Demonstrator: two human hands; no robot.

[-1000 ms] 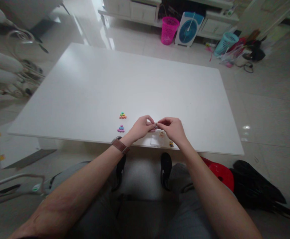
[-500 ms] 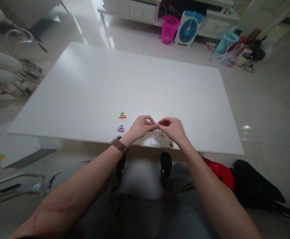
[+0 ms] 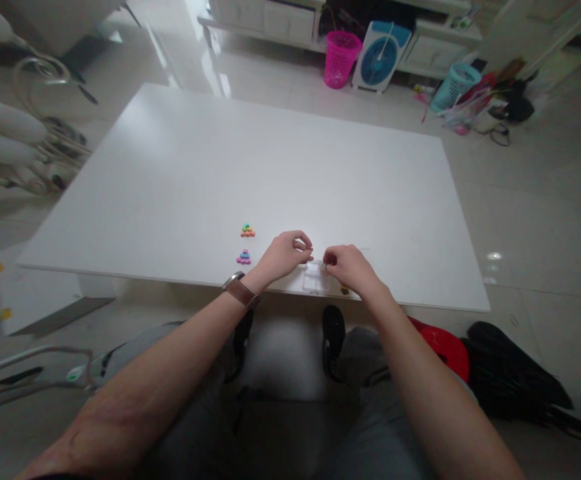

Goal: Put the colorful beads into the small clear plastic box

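Note:
Near the front edge of the white table [image 3: 290, 167], my left hand [image 3: 286, 253] is closed in a pinch; what lies between its fingertips is too small to name. My right hand [image 3: 345, 262] has its fingertips pressed together at the right side of a small clear box [image 3: 315, 278], over a tiny item I cannot make out. A small yellow and dark figure [image 3: 344, 291] lies partly hidden below my right hand. Left of my hands sit a green, yellow and orange beaded piece [image 3: 247, 231] and a pink, blue and purple one [image 3: 243, 257].
Beyond the table stand a pink basket [image 3: 341, 59], a blue and white fan [image 3: 381, 56] and a light blue basket [image 3: 454, 87] beside bags. A red stool [image 3: 443, 347] is at the lower right, next to black cloth [image 3: 515, 373].
My hands have parted. The right hand moved slightly right and down to the clear box, away from the left fingertips; the left hand stayed nearly in place.

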